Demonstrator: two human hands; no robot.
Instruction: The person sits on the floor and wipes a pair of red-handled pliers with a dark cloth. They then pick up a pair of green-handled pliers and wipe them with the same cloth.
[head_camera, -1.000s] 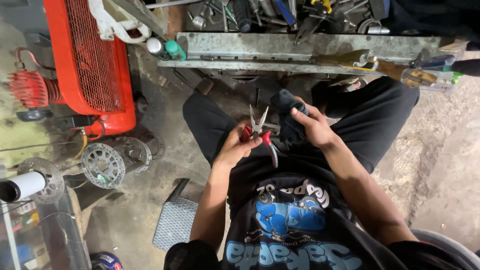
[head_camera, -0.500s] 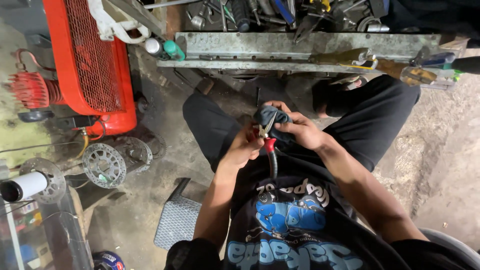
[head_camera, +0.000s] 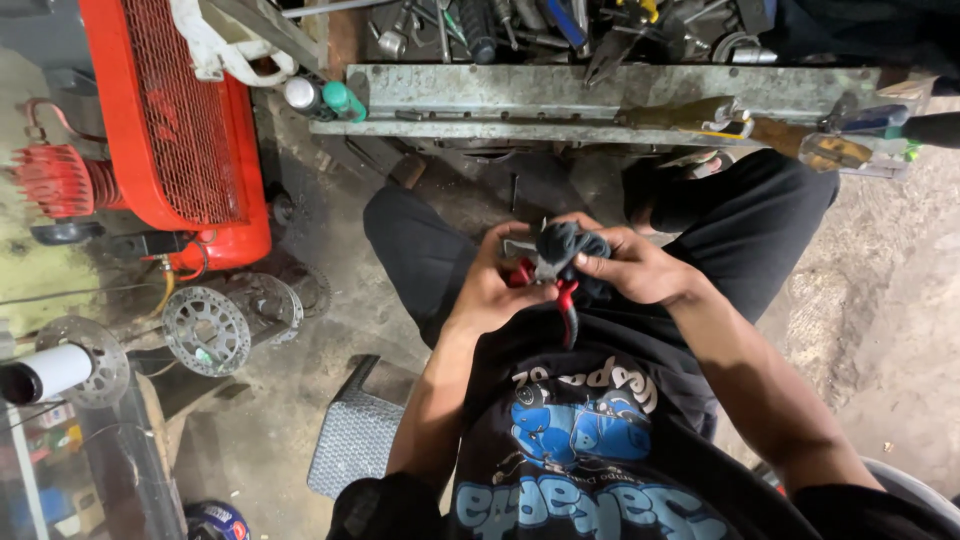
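Gripping a pair of red-handled pliers (head_camera: 556, 290) over the lap, the person's left hand (head_camera: 492, 290) is closed around one red handle, while the other handle hangs down toward the black printed shirt (head_camera: 580, 440). A dark rag (head_camera: 566, 245) is bunched over the metal nose of the pliers, and the right hand (head_camera: 635, 265) is clenched on that rag, thumb pressing it against the tool. Both hands touch each other at the middle, between the knees of the black trousers (head_camera: 760, 220).

Beyond the knees, a grey metal tool tray (head_camera: 560, 90) runs across the top of the view. Its front edge carries a wooden-handled tool (head_camera: 690, 115) and, toward the right end, a screwdriver with a clear yellowish handle (head_camera: 835, 152). A green-capped can (head_camera: 340, 98) and a white-capped one (head_camera: 300, 95) lie at the tray's left corner. More pliers and wrenches are heaped behind the edge.

Left of the tray stands a red compressor with a mesh guard (head_camera: 170, 110). On the dirty floor (head_camera: 290, 420) beside it lie two brake discs (head_camera: 205, 330), and a patterned metal stool (head_camera: 352, 440) sits just beside the left forearm.
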